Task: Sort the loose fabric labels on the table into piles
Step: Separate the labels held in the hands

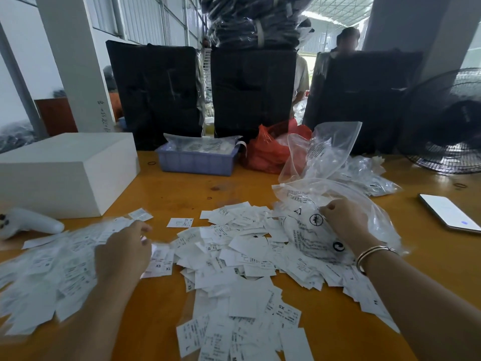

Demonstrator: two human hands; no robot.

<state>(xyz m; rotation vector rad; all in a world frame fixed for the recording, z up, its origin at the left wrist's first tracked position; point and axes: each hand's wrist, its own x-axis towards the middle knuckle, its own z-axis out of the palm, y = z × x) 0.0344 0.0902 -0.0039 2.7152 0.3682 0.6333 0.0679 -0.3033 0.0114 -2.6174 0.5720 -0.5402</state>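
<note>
Head view, labels: loose white fabric labels (242, 259) lie scattered over the orange table (182, 188), too many to count, some printed XS, XL, SX; a blurred spread of them lies at the left
Left hand: the left hand (125, 248) is over the left spread with fingers bent down onto the labels; blur hides whether it pinches any, so I cannot tell the hold
Right hand: the right hand (343, 220), a bangle (374, 254) on its wrist, pinches the clear plastic bag (325, 230) that lies on the right edge of the heap
Labels to hands: the main heap sits between the two hands and runs toward the near edge
Counts: one white box (67, 173), one purple tray (197, 160), one red bag (270, 149), one phone (450, 212), one fan (447, 121), three black bundles (252, 92) behind
</note>
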